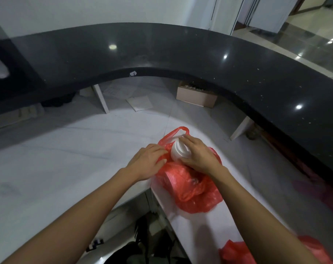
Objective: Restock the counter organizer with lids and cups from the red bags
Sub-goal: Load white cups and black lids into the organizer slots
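From the head camera, a red bag is lying on the white counter near its inner edge, with a stack of white cups sticking out of its mouth. The right hand is curling over the stack, fingers and thumb wrapping it. The left hand is pinching the bag's plastic just beside the stack. A second red bag is sitting at the lower right. A black ledge is curving behind.

A reception or service desk: curved black stone counter ledge above a white tabletop, glossy tiled lobby floor beyond.
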`<state>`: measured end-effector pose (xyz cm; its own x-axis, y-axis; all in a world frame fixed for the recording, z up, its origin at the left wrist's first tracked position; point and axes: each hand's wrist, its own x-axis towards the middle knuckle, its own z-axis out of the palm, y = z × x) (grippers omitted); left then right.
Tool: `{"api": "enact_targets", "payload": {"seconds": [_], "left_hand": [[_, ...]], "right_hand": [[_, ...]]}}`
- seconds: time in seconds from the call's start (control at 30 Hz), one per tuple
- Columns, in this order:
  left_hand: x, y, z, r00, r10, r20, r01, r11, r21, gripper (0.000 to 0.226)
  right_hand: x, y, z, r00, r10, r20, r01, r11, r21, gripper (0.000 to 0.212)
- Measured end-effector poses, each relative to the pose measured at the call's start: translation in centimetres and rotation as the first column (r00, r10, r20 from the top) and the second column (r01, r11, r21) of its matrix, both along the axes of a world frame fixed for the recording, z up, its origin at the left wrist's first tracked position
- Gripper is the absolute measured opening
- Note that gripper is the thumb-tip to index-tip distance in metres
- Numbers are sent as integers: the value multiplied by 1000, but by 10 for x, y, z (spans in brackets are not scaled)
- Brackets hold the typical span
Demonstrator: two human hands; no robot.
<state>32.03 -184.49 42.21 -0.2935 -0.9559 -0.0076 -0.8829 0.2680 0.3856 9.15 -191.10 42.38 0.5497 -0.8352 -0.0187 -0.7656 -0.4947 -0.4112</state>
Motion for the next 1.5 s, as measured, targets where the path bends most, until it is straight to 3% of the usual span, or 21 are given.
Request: {"api": "enact_targets", "payload": {"seconds": [0.33, 0.47, 0.6, 0.87, 1.13, 1.33, 1.5], "left_hand": [[3, -1, 22, 999, 32, 24, -32, 999, -5, 36], [24, -6, 42, 995, 92, 46, -92, 996, -6, 41], [59, -11, 68, 981, 174, 84, -171, 984, -43, 46], [176, 16, 113, 919, 392, 33, -383, 910, -159, 42], [335, 75, 144, 841, 541, -1, -520, 809, -273, 42], [436, 104, 160, 816, 577, 12, -506, 725, -468, 44], [469, 80, 173, 813, 579, 53, -470, 708, -527, 47]], "right_hand": [[-7, -7, 33, 991, -77, 110, 84, 994, -65, 77], [14, -11, 62, 989, -31, 143, 45, 994, -98, 68], [53, -22, 87, 990, 46, 130, -28, 990, -135, 72], [177, -38, 144, 955, 279, 103, -239, 925, -294, 75], [352, -25, 175, 845, 516, 140, -436, 817, -376, 71], [459, -25, 219, 825, 562, 62, -474, 748, -464, 72], [514, -40, 253, 836, 547, -53, -499, 715, -490, 68]]}}
